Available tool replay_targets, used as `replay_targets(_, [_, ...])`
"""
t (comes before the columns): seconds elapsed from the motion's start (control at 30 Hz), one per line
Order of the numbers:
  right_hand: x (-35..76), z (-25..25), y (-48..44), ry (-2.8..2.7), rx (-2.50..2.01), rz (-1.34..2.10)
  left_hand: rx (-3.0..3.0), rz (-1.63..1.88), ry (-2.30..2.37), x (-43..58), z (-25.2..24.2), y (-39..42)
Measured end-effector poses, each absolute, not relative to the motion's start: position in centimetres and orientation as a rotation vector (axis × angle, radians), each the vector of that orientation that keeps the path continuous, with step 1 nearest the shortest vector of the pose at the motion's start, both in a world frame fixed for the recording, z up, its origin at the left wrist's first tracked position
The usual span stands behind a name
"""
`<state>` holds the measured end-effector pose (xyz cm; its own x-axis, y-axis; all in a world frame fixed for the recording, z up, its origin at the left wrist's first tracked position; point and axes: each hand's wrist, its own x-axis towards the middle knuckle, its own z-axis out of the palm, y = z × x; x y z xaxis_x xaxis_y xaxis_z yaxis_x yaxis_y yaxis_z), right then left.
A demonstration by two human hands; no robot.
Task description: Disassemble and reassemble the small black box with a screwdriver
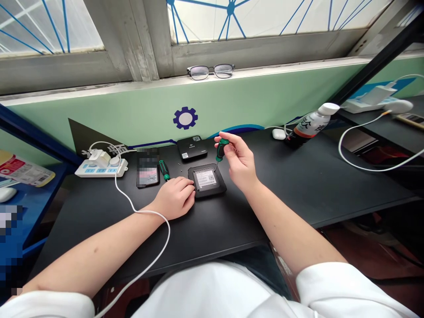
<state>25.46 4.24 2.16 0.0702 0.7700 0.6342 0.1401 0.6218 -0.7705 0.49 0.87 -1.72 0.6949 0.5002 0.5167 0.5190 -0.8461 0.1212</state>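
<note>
My right hand (240,161) is closed round the green-and-black handle of a screwdriver (221,150). Its thin shaft points down to the upper right corner of an opened black square device case (218,187), which lies flat with a white label (205,178) inside. At the left edge of this case, my left hand (175,197) rests with curled fingers, holding it against the desk. A second green-handled screwdriver (164,170) lies just beyond the left hand, its tip hidden. Behind the case sits a black cover (192,148) with rounded corners. Tiny screws (179,164) lie nearby.
A phone (148,170), partly blurred out, and a white power strip (101,167) are at left on the black desk (288,194). A white cable (167,240) crosses my left forearm. A bottle (311,125) and white earbud case (278,134) stand at right. Glasses (211,72) rest on the sill.
</note>
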Motion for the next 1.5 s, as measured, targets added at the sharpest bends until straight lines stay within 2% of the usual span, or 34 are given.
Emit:
replay_targets(0.27, [25.6, 3.1, 3.9, -1.495, -0.856, 0.221, -2.856, -0.861, -0.986, 0.5, -1.7, 1.0])
replay_targets(0.5, [24.9, 2.6, 3.6, -1.369, -0.795, 0.470, -2.823, -0.865, -0.977, 0.6, -1.4, 1.0])
replay_targets(0.73, [24.8, 2.6, 3.2, -1.470, -0.793, 0.552, -2.829, -0.872, -0.979, 0.7, -1.3, 1.0])
replay_targets(0.93, [25.6, 2.9, 3.8, -1.566, -0.897, 0.179, -2.780, -0.920, -0.907, 0.8, -1.3, 1.0])
replay_targets(1.03, [25.7, 3.0, 3.9, -1.562, -0.874, 0.115, -2.768, -0.945, -0.883, 0.8, -1.3, 1.0])
replay_targets(1.27, [25.2, 2.8, 3.5, -1.495, -0.819, 0.404, -2.763, -0.976, -0.869, 0.9, -1.6, 1.1])
replay_targets(1.5, [25.0, 2.5, 3.4, -1.484, -0.848, 0.546, -2.777, -0.964, -0.881, 0.8, -1.4, 1.1])
